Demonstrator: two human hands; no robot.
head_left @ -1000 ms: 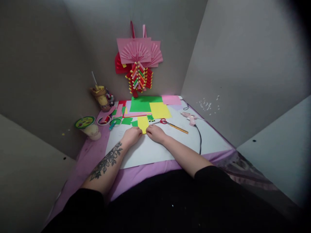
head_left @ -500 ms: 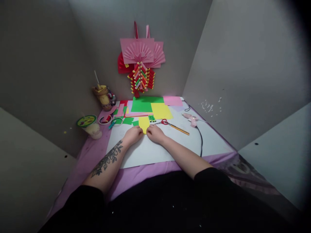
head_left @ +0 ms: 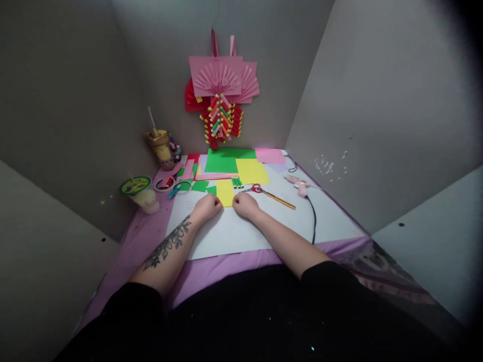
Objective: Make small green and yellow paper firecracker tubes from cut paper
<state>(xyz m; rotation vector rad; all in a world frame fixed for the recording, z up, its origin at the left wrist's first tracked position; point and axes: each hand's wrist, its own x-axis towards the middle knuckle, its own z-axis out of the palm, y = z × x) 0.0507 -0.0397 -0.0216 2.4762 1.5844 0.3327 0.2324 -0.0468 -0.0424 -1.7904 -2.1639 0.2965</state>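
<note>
A small yellow sheet of paper [head_left: 225,192] lies on the white board between my two hands. My left hand [head_left: 208,207] is closed on its near left edge, the fingers curled. At the near right corner my right hand [head_left: 245,205] grips the same paper. Just beyond the sheet sit several small green paper rolls with yellow ends [head_left: 237,183]. Red-handled scissors [head_left: 256,188] lie right of the paper, with their blades toward it. A yellow-and-black pencil [head_left: 279,199] extends from the scissors toward the right.
Green [head_left: 224,161], yellow [head_left: 252,172] and pink [head_left: 270,155] sheets lie at the back. A pink glue gun [head_left: 301,187] with a black cord rests right. Tape rolls [head_left: 182,188] and a lidded cup [head_left: 145,196] stand left. Paper firecracker decorations [head_left: 220,116] hang on the wall.
My hands have moved slightly apart along the near edge of the yellow paper, which now lies flatter with more of it showing. The view has shifted a little.
</note>
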